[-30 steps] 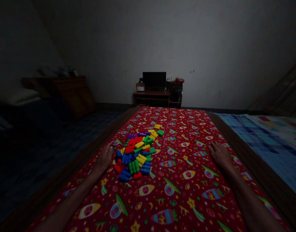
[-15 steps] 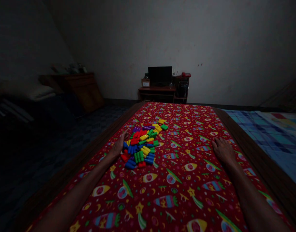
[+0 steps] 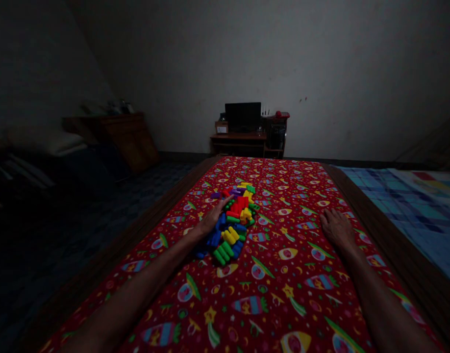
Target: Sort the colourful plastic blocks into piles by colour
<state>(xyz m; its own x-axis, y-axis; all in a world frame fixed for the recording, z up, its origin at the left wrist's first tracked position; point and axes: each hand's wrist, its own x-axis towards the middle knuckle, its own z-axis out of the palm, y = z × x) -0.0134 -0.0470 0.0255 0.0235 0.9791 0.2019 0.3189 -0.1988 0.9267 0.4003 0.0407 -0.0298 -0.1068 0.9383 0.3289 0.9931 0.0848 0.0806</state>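
A loose heap of plastic building blocks (image 3: 232,236) in red, yellow, green, blue and purple lies left of the middle on a red patterned cloth (image 3: 269,289). My left hand (image 3: 212,218) rests against the heap's left side, fingers stretched out and pointing away from me; it grips no block. Part of the heap is hidden behind that hand. Well to the right, my right hand (image 3: 336,226) lies palm down on the cloth with its fingers out, touching no block.
Beyond the cloth's far end stands a small desk (image 3: 239,137) with a black monitor (image 3: 243,116). A wooden cabinet (image 3: 125,139) is in the dim left. Blue checked bedding (image 3: 387,196) lies to the right, past the brown edge (image 3: 375,230) of the surface.
My left hand has swept right, pushing the blocks rightward and bunching them into a narrower heap. The right hand stays almost where it was.
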